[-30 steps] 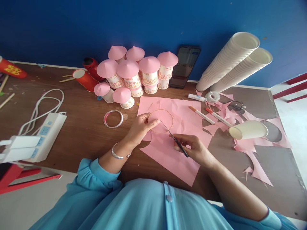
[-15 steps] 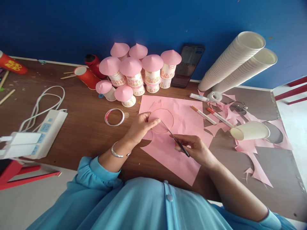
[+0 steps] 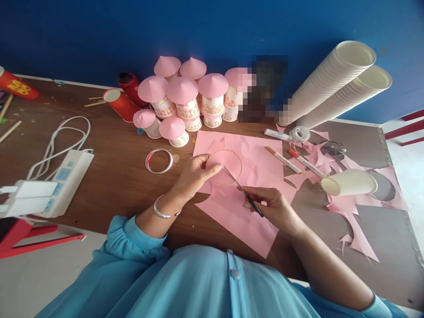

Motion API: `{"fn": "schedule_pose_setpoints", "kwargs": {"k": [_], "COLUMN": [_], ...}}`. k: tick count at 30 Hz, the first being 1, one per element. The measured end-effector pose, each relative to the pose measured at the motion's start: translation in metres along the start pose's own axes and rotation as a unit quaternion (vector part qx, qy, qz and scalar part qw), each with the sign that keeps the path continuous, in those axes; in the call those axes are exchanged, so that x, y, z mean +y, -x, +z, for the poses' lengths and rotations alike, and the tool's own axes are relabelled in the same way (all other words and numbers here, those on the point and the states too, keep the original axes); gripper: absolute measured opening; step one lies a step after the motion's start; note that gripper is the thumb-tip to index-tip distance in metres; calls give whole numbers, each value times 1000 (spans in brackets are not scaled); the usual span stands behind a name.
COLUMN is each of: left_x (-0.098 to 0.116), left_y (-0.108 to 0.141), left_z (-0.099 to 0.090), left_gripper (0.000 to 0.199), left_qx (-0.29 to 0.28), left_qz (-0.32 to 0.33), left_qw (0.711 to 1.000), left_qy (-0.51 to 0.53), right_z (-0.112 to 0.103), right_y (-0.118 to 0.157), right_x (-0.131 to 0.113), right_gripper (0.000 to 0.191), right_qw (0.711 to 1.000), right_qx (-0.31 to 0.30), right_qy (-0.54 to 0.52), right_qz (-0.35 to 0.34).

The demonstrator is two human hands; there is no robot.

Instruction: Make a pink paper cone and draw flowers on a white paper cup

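Observation:
My left hand (image 3: 195,175) pinches a pink paper circle (image 3: 229,160) with an orange outline near its rim, thumb on top. My right hand (image 3: 273,206) is closed around a pair of dark-handled scissors (image 3: 252,201), seen nearly edge-on. Their thin blades reach from the circle's lower right edge toward its middle. Whether the blades are parted is too fine to tell. Beneath both hands lie pink paper sheets (image 3: 241,223), one with a curved piece cut out of its left side.
Paper cups with pink cone roofs (image 3: 182,92) stand at the back. Tall stacks of white cups (image 3: 331,81) lean on the wall. At right are markers (image 3: 283,160), paper scraps (image 3: 356,240) and a lying cup (image 3: 351,182). Left are a tape roll (image 3: 159,160) and a power strip (image 3: 68,185).
My hands, the circle and the scissors keep almost the same pose. The view has shifted slightly, and a blurred patch now covers the phone at the back.

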State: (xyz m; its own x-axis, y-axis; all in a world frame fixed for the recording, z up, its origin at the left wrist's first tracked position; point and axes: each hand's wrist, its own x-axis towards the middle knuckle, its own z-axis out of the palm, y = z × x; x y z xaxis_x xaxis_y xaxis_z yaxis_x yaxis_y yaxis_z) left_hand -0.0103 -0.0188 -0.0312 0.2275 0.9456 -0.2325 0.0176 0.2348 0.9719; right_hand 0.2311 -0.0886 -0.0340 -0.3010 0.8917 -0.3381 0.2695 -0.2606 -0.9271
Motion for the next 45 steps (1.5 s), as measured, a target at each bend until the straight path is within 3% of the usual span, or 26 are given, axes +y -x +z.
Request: {"fn": "schedule_pose_setpoints", "kwargs": {"k": [32,45], "left_x": [4,3], "left_y": [1,0], "left_z": [0,0], "left_gripper": [32,32], "left_qx": [-5,-29], "left_qz": [-13,-44], "left_qw": [1000,997], "left_qy": [6,53], "right_z": [-3,-2], "right_y": [2,0], "right_x": [5,1], "right_gripper": [51,46], "right_qw": [998,1000], "right_qx": [18,16], "right_qy": [51,23], "right_qz": [-42,-12]}}
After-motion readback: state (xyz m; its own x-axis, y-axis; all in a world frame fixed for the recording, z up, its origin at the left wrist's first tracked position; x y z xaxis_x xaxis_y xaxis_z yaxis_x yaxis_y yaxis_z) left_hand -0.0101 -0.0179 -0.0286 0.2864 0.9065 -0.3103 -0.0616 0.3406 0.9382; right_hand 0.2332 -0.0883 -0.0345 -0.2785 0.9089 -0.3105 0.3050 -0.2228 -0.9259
